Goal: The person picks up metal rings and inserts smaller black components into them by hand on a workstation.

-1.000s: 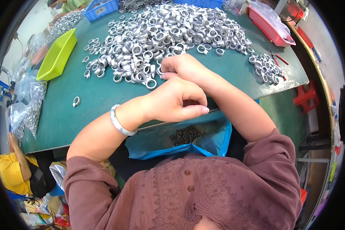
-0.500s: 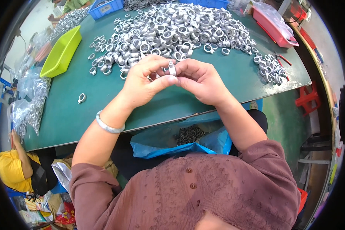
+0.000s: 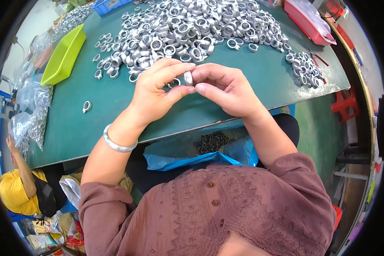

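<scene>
Between my two hands, above the near part of the green table [image 3: 115, 98], is a small silver metal ring clamp [image 3: 188, 78]. My left hand [image 3: 158, 87] grips it from the left with thumb and fingers. From the right, the thumb and fingertips of my right hand [image 3: 224, 87] close on the same clamp. Its flat outer face shows; part of the ring is hidden by my fingers. Just beyond my hands lies a big heap of similar silver ring clamps [image 3: 192, 32]. One loose ring clamp [image 3: 87, 106] lies alone to the left of my left forearm.
A smaller clamp pile [image 3: 305, 70] and red-handled pliers [image 3: 321, 59] lie at the right. A yellow-green tray [image 3: 64, 55] stands at the left, near filled plastic bags [image 3: 38, 123]. A pink bin [image 3: 309, 25] is far right. Below the table edge, a blue bag [image 3: 170, 162] holds dark parts. A person in yellow [image 3: 19, 192] sits left.
The clamp has been turned between my fingers: its upright projecting end no longer shows, and its flat face does. The whole view has shifted slightly.
</scene>
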The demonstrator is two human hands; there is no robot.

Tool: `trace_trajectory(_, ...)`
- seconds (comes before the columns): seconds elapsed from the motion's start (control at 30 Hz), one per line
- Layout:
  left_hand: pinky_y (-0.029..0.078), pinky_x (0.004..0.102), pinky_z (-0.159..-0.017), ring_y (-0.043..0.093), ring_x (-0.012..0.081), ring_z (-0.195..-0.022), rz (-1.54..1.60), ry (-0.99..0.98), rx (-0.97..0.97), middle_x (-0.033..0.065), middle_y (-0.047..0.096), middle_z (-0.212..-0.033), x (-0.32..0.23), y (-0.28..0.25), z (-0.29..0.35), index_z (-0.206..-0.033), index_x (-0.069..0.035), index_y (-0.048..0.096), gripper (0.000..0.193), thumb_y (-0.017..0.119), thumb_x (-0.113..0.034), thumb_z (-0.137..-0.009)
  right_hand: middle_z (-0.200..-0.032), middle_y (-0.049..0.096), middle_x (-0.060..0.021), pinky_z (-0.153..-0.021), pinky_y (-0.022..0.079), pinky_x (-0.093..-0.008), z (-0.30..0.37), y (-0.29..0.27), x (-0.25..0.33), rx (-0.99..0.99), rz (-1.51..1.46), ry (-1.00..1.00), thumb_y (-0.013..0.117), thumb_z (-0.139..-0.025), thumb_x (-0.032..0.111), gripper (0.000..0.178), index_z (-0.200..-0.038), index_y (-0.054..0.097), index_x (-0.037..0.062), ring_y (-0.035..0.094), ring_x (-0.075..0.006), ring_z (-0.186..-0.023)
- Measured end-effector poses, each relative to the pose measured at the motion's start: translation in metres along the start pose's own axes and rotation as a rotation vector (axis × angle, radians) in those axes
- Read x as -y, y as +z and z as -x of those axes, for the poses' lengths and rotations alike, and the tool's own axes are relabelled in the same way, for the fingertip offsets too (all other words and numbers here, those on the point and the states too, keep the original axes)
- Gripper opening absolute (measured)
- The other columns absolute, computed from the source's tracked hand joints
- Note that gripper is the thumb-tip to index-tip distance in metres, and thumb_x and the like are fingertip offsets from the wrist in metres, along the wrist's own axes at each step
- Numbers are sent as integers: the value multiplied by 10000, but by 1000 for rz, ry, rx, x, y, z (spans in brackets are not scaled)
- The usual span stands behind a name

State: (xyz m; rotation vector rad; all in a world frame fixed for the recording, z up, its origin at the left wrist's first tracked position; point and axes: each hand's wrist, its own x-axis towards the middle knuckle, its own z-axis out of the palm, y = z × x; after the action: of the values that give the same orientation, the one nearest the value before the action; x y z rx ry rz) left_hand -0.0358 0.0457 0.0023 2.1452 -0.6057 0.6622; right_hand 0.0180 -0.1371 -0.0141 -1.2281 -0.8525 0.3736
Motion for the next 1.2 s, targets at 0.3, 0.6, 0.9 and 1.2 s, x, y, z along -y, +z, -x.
trace_trajectory(0.3, 482, 257, -626, 605, 179, -736, 24, -41, 42, 96, 627, -868, 1, 3, 0, -998, -19, 630, 370, 759, -84, -657, -854, 628, -37, -648, 460, -196, 0, -2, -3, -40, 30, 40, 606, -827, 43, 152, -966, 595, -17, 568, -57, -739)
trace_trajectory(0.6, 478, 254, -624, 594, 175, -769, 79, -67, 56, 79, 626, -892, -1, 4, -1, -1031, -56, 633, 375, 730, -27, -670, -979, 567, -69, -779, 478, -247, 2, -6, 1, 18, 125, -20, 565, -821, -41, 144, -965, 579, -46, 585, -133, -884)
trace_trajectory(0.9, 479, 250, -627, 595, 173, -780, 42, -8, 51, 70, 616, -924, -1, 2, 0, -1044, -86, 634, 406, 688, 39, -662, -846, 580, -25, -629, 446, -217, 1, -3, 1, -50, 218, -163, 668, -754, 23, 129, -875, 622, 23, 557, -90, -740)
trace_trajectory(1.2, 492, 239, -564, 598, 146, -660, -56, -19, 25, 69, 599, -824, -5, 8, 5, -1024, -30, 593, 366, 686, 24, -674, -902, 601, -22, -715, 453, -209, 2, -3, 5, -55, 254, 43, 604, -811, 9, 137, -947, 597, -4, 561, -76, -795)
